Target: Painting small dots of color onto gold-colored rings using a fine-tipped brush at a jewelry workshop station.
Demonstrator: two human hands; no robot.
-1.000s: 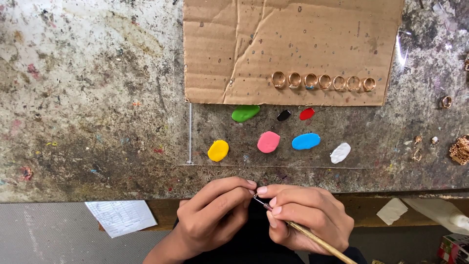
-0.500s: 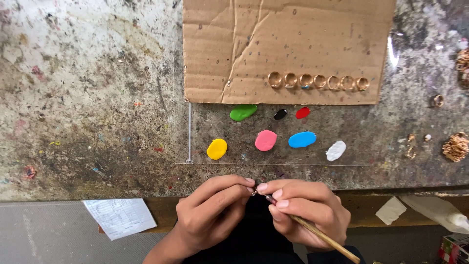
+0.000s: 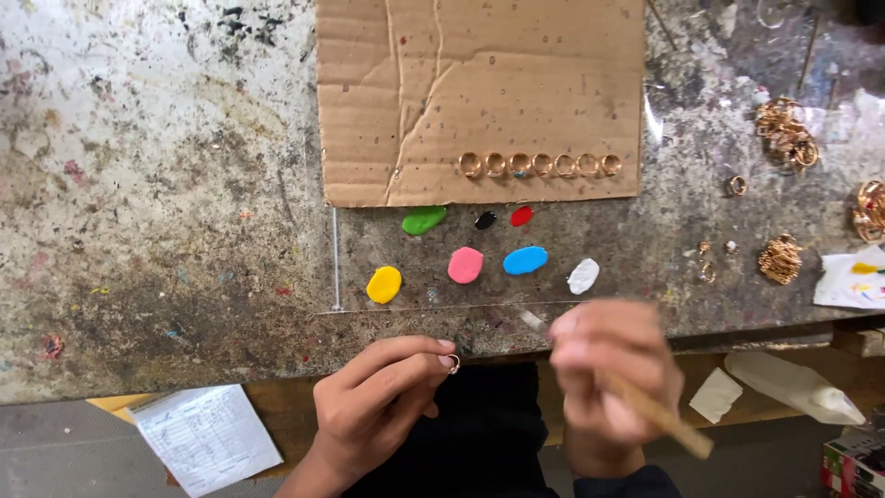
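My left hand [image 3: 373, 401] pinches a small gold ring [image 3: 453, 362] between thumb and fingertips, just below the worktable's front edge. My right hand [image 3: 608, 369], blurred by motion, grips a thin wooden stick [image 3: 659, 415] whose tip points up toward a clear sheet [image 3: 636, 249] of paint blobs: yellow [image 3: 383, 284], pink [image 3: 466, 265], blue [image 3: 525, 260], white [image 3: 583, 276], green [image 3: 423, 219], black and red. A row of several gold rings [image 3: 539, 164] stands on a cardboard piece [image 3: 442, 74] behind the paints.
The paint-stained worktable [image 3: 157, 184] carries heaps of gold rings and chain bits [image 3: 784, 134] at the right. A paint-smeared paper scrap [image 3: 853, 277] lies at the right edge. Below the table are a printed paper [image 3: 207, 441] and a white bottle [image 3: 797, 387].
My hands have separated: the right hand with the stick moved right and up toward the paints, while the left hand stays with the ring. The view shifted left.
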